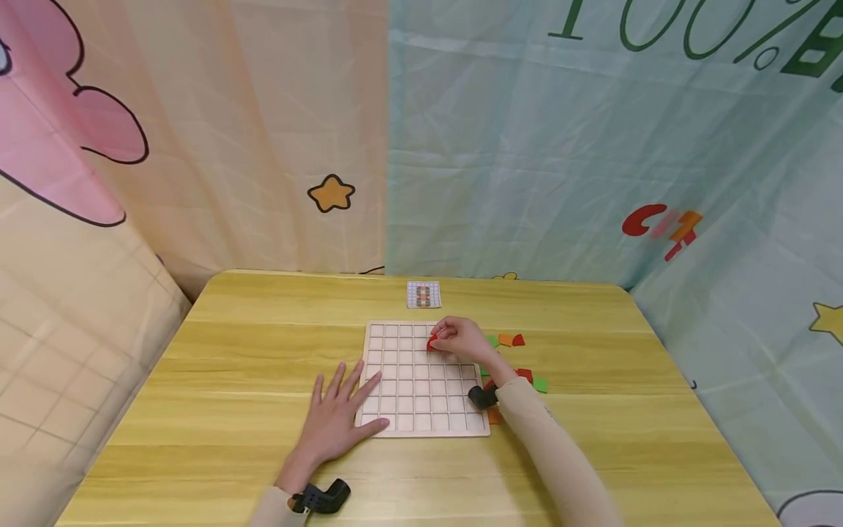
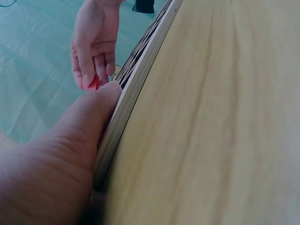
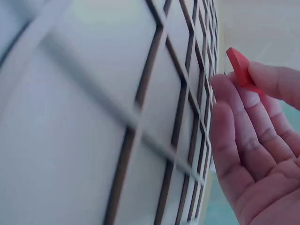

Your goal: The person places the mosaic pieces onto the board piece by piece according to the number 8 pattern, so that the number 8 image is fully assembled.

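Note:
A pale wooden grid board (image 1: 421, 402) with raised square dividers lies on the table. My right hand (image 1: 463, 340) is over its far part and pinches a small red tile (image 1: 431, 342) between thumb and fingers. In the right wrist view the red tile (image 3: 241, 70) is tilted, just off the dividers. My left hand (image 1: 337, 421) lies with spread, straight fingers at the board's left edge, thumb and fingertips on its rim. In the left wrist view the left thumb (image 2: 84, 117) presses along the board's side.
Loose orange tiles (image 1: 505, 339), red tiles (image 1: 519, 340) and green tiles (image 1: 540, 385) lie right of the board, partly behind the right forearm. A small card (image 1: 424, 294) with a printed grid pattern lies beyond the board. Printed curtains (image 1: 500, 146) hang behind the table (image 1: 250, 329).

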The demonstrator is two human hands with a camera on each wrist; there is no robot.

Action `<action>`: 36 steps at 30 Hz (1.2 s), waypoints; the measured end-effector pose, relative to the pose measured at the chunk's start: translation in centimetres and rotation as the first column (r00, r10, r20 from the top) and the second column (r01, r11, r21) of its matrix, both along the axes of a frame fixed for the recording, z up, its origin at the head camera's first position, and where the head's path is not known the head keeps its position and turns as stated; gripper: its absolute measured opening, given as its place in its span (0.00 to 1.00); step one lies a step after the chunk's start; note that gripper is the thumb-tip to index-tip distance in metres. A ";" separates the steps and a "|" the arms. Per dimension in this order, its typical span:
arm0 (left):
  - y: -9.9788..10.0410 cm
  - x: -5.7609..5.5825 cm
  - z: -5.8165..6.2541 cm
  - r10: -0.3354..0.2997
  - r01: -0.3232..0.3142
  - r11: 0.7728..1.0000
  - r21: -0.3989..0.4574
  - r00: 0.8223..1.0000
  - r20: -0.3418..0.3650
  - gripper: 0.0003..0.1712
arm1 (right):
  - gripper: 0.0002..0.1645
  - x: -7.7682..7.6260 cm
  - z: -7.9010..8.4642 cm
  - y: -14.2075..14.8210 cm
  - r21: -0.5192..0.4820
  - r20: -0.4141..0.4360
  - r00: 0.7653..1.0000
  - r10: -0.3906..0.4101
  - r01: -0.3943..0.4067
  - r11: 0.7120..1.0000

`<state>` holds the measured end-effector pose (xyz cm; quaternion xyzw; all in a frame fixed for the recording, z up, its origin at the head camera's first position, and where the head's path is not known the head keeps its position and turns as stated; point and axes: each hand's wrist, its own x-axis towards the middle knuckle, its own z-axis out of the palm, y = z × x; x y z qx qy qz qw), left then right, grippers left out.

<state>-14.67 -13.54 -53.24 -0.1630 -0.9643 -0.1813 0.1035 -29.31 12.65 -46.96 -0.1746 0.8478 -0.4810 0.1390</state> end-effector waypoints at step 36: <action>0.1 -0.2 0.1 -0.011 0.011 1.000 0.011 1.000 0.002 0.45 | 0.06 -1.7 -0.7 -5.0 0.190 -0.018 1.000 0.003 0.000 0.982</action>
